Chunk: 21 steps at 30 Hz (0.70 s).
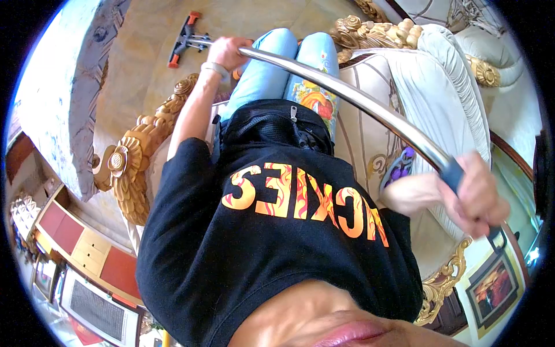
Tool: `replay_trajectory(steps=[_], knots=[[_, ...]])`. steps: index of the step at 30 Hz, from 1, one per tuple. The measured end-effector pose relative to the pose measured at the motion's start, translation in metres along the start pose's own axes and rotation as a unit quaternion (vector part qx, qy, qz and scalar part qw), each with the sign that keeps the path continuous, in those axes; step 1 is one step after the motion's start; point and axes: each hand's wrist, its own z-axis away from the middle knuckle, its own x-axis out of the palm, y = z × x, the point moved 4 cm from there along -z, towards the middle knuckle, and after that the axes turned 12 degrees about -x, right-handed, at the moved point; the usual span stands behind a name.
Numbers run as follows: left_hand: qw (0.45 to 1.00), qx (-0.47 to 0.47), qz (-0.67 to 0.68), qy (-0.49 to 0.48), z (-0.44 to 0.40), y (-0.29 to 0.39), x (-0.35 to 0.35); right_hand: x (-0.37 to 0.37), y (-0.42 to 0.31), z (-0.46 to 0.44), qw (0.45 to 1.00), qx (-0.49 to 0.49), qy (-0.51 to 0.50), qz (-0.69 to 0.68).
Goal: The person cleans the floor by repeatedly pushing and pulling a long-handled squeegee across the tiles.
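Note:
A long shiny metal pole with a dark grip runs across my lap. It belongs to what looks like a flat mop point(347, 91). My right hand point(474, 196) is wrapped around the dark grip at its upper end, slightly blurred. Farther down, my left hand point(228, 53) is closed around the pole beside my knee. Beyond it, the narrow mop head point(186, 40), grey with orange ends, is over the brown floor. No cloth or pad shows on that head.
I sit on a cream sofa point(358, 121) with carved gold-coloured arms point(130, 162). A stone-like block point(72, 98) is at the left. Purple-and-grey item point(398, 168) lies by my right forearm. Cabinets with red panels point(118, 272) and a framed picture point(494, 289) are behind.

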Motion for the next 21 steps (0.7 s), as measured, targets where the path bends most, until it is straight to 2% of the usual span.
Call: replay_trajectory(steps=[2,3,4,5,6,8,12,14,16,18,19,20,21], knots=[[0.993,-0.014,-0.075,0.089,-0.011,-0.042,-0.016,0.013,0.037,0.022,0.998,0.063,-0.024,-0.004],[0.984,-0.036,-0.053,0.167,-0.016,-0.069,-0.020,0.021,0.057,0.032,0.995,0.093,-0.031,-0.009],[0.976,-0.083,-0.092,0.180,-0.022,-0.097,-0.025,0.035,0.079,0.040,0.993,0.114,-0.031,-0.020],[0.960,-0.134,-0.137,0.206,-0.022,-0.113,-0.035,0.047,0.097,0.046,0.987,0.134,-0.085,-0.015],[0.938,-0.184,-0.181,0.230,-0.020,-0.125,-0.046,0.054,0.118,0.061,0.977,0.163,-0.035,-0.136],[0.921,-0.201,-0.155,0.294,-0.012,-0.137,-0.059,0.076,0.148,0.075,0.977,0.183,-0.081,-0.075],[0.928,-0.206,-0.156,0.270,-0.008,-0.152,-0.057,0.083,0.206,0.131,0.946,0.281,-0.153,-0.048],[0.924,-0.268,-0.176,0.207,-0.013,-0.147,-0.044,0.072,0.226,0.161,0.944,0.240,-0.225,0.033],[0.928,-0.234,-0.211,0.200,-0.009,-0.124,-0.026,0.053,0.233,0.195,0.903,0.358,-0.235,0.016],[0.938,-0.193,-0.231,0.174,-0.004,-0.085,-0.022,0.045,0.216,0.192,0.915,0.302,-0.258,0.075],[0.950,-0.175,-0.221,0.131,-0.008,-0.079,-0.020,0.037,0.204,0.188,0.908,0.323,-0.250,0.097],[0.961,-0.102,-0.187,0.179,-0.002,-0.057,-0.022,0.030,0.186,0.173,0.894,0.327,-0.274,0.142],[0.976,-0.061,-0.163,0.134,-0.002,-0.038,-0.022,0.021,0.171,0.161,0.893,0.312,-0.290,0.145]])
